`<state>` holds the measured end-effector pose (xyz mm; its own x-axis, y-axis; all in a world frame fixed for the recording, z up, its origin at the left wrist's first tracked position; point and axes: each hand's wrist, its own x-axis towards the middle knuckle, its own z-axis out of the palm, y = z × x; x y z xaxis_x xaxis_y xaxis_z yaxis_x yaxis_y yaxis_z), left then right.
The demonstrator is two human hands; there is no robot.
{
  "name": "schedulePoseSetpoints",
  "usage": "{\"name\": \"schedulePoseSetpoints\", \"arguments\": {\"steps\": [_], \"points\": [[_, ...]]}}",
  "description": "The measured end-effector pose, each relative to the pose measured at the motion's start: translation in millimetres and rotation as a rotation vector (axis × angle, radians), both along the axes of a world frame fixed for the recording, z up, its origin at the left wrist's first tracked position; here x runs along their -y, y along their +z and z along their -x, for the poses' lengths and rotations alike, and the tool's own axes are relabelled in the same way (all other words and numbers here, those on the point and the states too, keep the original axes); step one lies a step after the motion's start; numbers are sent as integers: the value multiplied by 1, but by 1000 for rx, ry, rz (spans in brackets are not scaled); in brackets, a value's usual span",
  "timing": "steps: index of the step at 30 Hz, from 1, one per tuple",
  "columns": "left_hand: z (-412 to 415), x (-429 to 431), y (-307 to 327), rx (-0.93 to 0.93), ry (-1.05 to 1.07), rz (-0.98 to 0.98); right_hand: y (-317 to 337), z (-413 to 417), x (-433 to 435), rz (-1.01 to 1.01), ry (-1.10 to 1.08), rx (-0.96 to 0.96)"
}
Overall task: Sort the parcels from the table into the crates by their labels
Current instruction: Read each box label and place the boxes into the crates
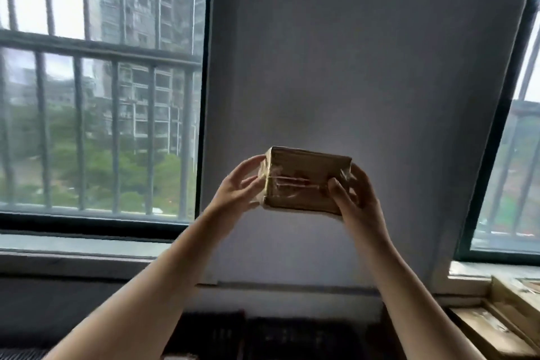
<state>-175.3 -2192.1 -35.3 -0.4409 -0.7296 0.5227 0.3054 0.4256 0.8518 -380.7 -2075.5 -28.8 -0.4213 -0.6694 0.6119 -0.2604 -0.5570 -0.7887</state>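
Observation:
A small brown cardboard parcel (304,181) wrapped in clear tape is held up in front of the grey wall, at about head height. My left hand (238,184) grips its left end, fingers curled round the side. My right hand (352,188) grips its right end, thumb on the near face and fingers behind. A blurred reddish strip runs across the near face; no label can be read. Dark crates (263,336) show dimly at the bottom edge, below my forearms.
More brown cardboard parcels (496,327) lie at the bottom right below the window sill. A barred window (96,96) fills the left, a second window (514,169) the right edge, with a grey wall panel (350,67) between.

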Motion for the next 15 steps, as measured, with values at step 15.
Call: {"name": "schedulePoseSetpoints", "arguments": {"steps": [15], "points": [[-58,37,51,-119,-105,-10,56,-55,25,245,47,-179]]}}
